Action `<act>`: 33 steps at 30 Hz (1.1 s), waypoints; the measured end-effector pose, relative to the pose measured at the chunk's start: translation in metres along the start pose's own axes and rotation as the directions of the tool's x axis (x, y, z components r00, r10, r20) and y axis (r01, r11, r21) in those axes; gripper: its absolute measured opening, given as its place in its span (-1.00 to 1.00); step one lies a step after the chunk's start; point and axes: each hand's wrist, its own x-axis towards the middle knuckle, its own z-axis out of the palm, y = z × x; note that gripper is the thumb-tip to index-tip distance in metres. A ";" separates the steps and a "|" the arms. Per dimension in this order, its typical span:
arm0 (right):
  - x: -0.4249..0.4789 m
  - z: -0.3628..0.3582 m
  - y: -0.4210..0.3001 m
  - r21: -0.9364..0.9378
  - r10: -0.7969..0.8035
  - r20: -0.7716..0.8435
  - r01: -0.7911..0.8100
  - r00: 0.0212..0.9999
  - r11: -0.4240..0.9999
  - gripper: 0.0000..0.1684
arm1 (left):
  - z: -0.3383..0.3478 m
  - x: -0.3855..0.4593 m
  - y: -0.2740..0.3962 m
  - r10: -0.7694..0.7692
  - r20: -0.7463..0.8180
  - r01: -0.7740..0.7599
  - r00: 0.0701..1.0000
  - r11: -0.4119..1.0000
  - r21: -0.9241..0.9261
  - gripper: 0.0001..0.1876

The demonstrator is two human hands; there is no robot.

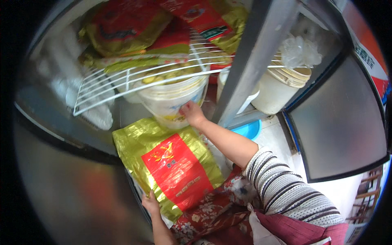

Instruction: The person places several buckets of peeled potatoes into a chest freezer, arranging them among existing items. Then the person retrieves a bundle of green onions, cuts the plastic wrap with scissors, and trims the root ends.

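Observation:
My left hand [151, 203] grips the near left edge of a large flat gold and red foil bag [180, 168], which lies across my front below the shelf. My right hand [192, 112] reaches forward to a white plastic bucket [171, 99]; its fingers are curled against the bucket's side, and whether they hold anything cannot be told. The bucket stands under a white wire shelf [134, 88] and holds yellowish pieces. More gold and red bags [128, 30] lie on top of the shelf.
A metal cabinet post [245, 64] rises right of the bucket. Beyond it are another white bucket [271, 93], a clear plastic bag [298, 50] and an open cabinet door [340, 119]. A blue basin [249, 130] sits on the floor. Another door [76, 196] is at the left.

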 end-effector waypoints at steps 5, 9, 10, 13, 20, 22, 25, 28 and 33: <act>-0.046 -0.084 -0.025 0.001 -0.010 0.560 0.011 0.829 1.000 -0.77 | -0.004 0.027 0.000 -0.112 0.093 0.092 0.989 0.977 0.194 -0.37; -0.089 -0.186 0.003 0.117 0.147 0.555 -0.251 0.819 0.961 -0.80 | -0.020 0.045 0.059 0.329 -0.151 -0.257 0.932 0.895 0.364 -0.40; -0.090 -0.213 0.021 0.197 0.166 0.417 -0.268 0.894 0.943 -0.79 | -0.020 0.047 0.098 0.435 -0.133 -0.369 0.891 0.862 0.347 -0.42; -0.070 -0.264 0.070 0.523 0.312 0.025 -0.279 0.950 0.806 -0.70 | -0.005 0.047 0.188 0.597 -0.017 -0.587 0.802 0.794 0.158 -0.48; 0.013 -0.281 0.094 0.476 0.587 -0.016 -0.510 0.810 0.717 -0.52 | 0.058 0.069 0.281 0.269 0.281 -0.051 0.921 0.799 -0.599 -0.35; 0.024 -0.287 0.103 0.413 0.620 0.072 -0.589 0.781 0.695 -0.53 | 0.072 0.083 0.302 0.246 0.323 0.004 0.914 0.790 -0.613 -0.21; 0.033 -0.280 0.099 0.336 0.665 0.061 -0.643 0.744 0.688 -0.59 | 0.090 0.090 0.322 0.197 0.296 0.042 0.935 0.766 -0.642 -0.05; 0.037 -0.278 0.104 0.321 0.646 0.021 -0.617 0.763 0.718 -0.66 | 0.101 0.091 0.332 0.158 0.281 0.076 0.947 0.738 -0.670 0.06; 0.038 -0.278 0.097 0.309 0.657 -0.058 -0.612 0.752 0.728 -0.70 | 0.104 0.087 0.345 0.133 0.274 0.102 0.953 0.707 -0.700 0.08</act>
